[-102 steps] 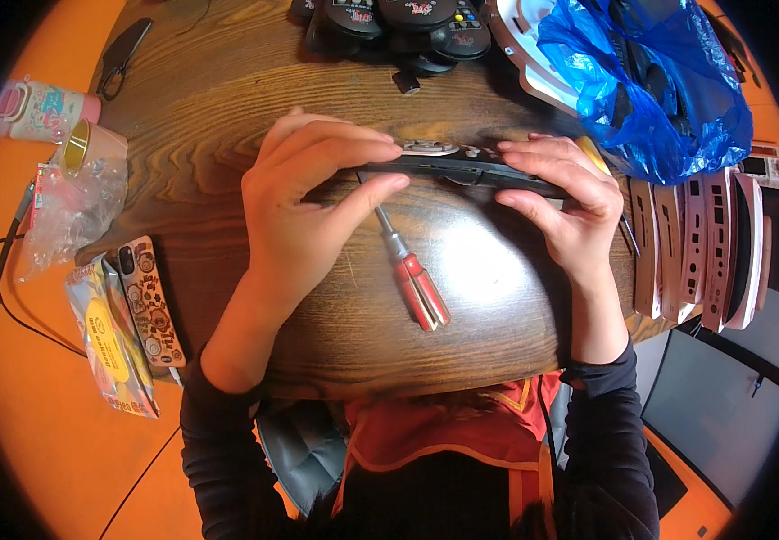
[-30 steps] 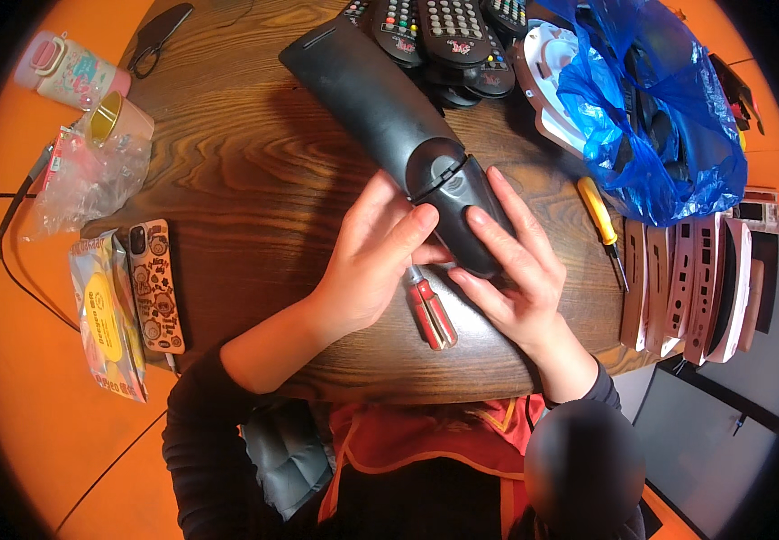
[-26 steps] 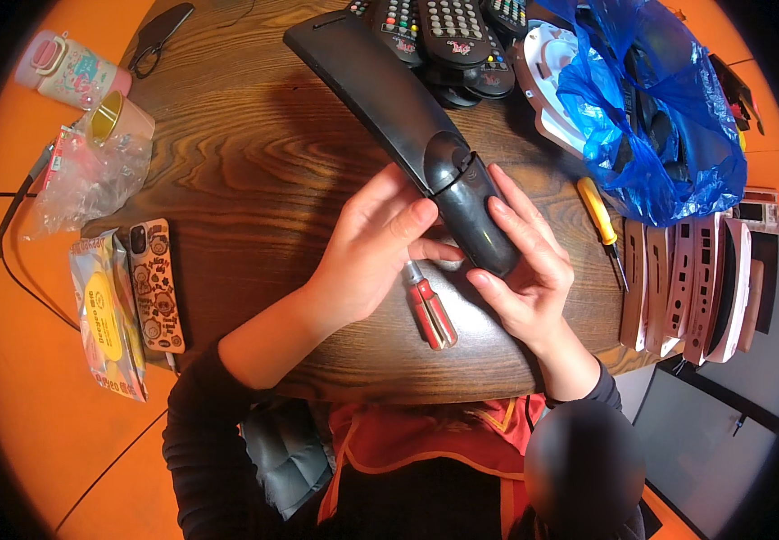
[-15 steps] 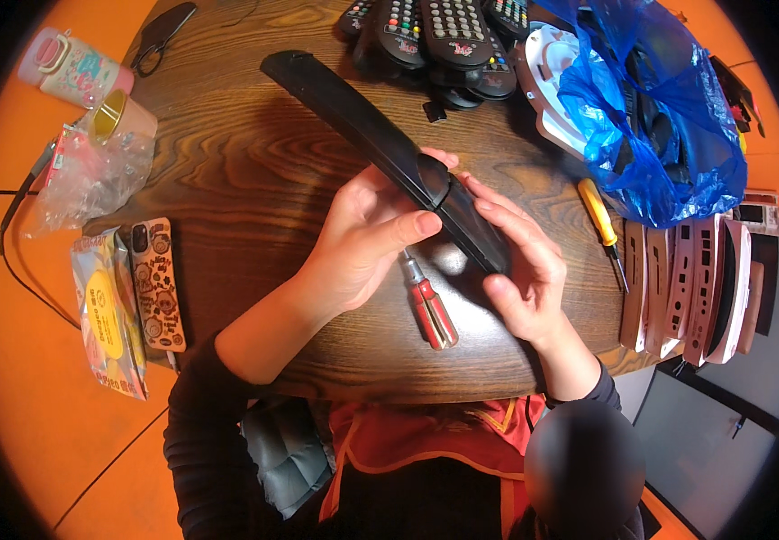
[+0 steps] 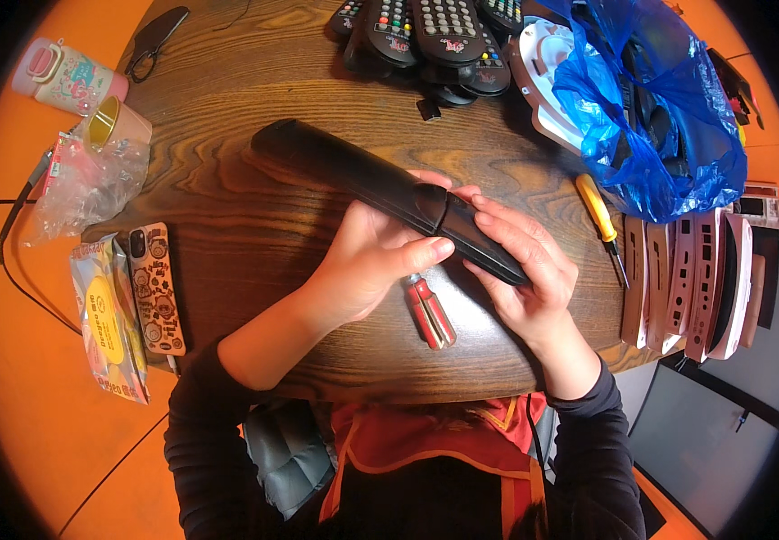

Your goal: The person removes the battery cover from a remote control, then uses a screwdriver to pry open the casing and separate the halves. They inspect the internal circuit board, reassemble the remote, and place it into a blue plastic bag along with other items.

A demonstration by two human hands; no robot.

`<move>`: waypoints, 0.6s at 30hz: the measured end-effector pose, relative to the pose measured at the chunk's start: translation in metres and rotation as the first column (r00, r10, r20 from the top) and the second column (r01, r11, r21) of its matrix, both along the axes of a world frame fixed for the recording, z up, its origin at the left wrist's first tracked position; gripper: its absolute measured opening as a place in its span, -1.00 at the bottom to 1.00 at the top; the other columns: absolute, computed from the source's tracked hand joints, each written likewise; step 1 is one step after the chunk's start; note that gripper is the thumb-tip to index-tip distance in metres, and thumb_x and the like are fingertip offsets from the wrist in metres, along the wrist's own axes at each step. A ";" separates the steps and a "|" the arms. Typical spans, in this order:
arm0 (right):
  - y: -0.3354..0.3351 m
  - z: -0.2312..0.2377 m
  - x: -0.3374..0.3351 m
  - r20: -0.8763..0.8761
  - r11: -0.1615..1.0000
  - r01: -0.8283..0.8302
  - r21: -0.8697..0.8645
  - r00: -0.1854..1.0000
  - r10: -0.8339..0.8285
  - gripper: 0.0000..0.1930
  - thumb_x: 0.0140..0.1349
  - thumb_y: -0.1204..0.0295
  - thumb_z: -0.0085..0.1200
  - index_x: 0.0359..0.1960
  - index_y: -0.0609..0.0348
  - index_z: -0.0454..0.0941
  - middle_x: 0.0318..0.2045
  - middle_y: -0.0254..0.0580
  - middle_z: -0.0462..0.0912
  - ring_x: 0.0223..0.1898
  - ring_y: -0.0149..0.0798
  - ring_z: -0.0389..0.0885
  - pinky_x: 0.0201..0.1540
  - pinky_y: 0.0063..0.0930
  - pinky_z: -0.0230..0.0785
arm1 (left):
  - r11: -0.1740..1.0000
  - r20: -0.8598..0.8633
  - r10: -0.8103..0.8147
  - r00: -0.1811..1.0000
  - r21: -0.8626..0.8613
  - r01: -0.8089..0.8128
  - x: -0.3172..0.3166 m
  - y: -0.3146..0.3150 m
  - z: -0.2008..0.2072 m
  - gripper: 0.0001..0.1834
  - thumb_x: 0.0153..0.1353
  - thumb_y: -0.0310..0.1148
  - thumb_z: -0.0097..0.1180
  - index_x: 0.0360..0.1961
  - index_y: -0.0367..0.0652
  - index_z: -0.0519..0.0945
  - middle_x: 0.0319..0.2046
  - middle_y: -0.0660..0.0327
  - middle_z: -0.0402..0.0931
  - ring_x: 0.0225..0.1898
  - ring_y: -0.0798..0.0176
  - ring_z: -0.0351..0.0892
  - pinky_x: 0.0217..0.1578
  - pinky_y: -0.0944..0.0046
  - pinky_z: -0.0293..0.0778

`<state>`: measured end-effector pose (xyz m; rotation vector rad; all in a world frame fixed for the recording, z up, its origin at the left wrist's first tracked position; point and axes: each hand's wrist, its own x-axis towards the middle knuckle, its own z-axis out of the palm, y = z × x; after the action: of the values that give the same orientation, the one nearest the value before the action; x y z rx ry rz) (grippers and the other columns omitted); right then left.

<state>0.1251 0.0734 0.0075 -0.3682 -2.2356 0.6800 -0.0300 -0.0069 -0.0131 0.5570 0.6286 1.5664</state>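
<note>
A long black remote control point(image 5: 344, 171) is held slantwise over the table, its smooth back turned up and a seam crossing it near the right end. My left hand point(image 5: 362, 265) grips it from below around the middle, with the thumb along the near edge by the seam. Around the lower right end closes my right hand point(image 5: 534, 256), fingers on top and thumb underneath. Just below the remote, a screwdriver with a red and clear handle point(image 5: 430, 315) lies on the wooden table point(image 5: 227, 180); its tip is hidden by the left hand.
Several black remotes point(image 5: 448, 40) are piled at the far side, beside a white round housing point(image 5: 543, 72) and a blue plastic bag point(image 5: 696, 135). A yellow screwdriver point(image 5: 595, 207) and a row of white device cases point(image 5: 700, 288) lie right. Left are a patterned phone point(image 5: 157, 288) and a snack packet point(image 5: 106, 315).
The remote's far left end has dropped toward me, and its back has rolled further into view. My right hand has shifted slightly right, fingers now over the remote's end.
</note>
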 end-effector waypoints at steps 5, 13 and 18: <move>0.003 0.000 -0.002 0.003 0.997 -0.053 -0.057 0.999 0.054 -0.60 -0.12 0.55 0.22 -0.15 0.30 0.51 -0.15 0.05 0.54 -0.08 0.00 0.53 -0.05 -0.33 0.41 | 1.000 -0.070 0.027 0.997 -0.001 -0.027 -0.002 -0.002 0.003 -0.46 -0.05 -0.64 0.13 0.00 -0.27 0.25 -0.09 0.13 0.34 0.01 0.29 0.33 0.05 0.28 0.27; 0.008 -0.004 -0.002 0.069 0.989 -0.149 0.015 0.987 0.148 -0.61 -0.08 0.56 0.16 -0.11 0.22 0.51 -0.06 0.04 0.50 0.06 0.02 0.41 0.08 -0.21 0.28 | 0.998 0.094 0.041 0.995 -0.051 -0.036 0.003 -0.005 0.001 -0.49 0.00 -0.62 0.10 0.01 -0.23 0.25 -0.09 0.19 0.34 0.02 0.31 0.31 0.06 0.30 0.25; 0.006 -0.004 0.000 -0.005 0.916 -0.206 -0.344 0.976 0.217 -0.25 -0.11 0.29 0.27 0.16 0.25 0.24 0.18 0.12 0.20 0.19 -0.02 0.23 0.18 -0.26 0.09 | 0.994 0.062 0.100 0.993 0.033 -0.103 -0.003 0.002 0.004 -0.54 0.01 -0.64 0.04 -0.04 -0.19 0.25 0.08 -0.05 0.26 0.11 0.13 0.29 0.13 0.14 0.22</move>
<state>0.1247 0.0794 0.0039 -0.3095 -2.2056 1.1955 -0.0331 -0.0048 -0.0095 0.5100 0.5915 1.6870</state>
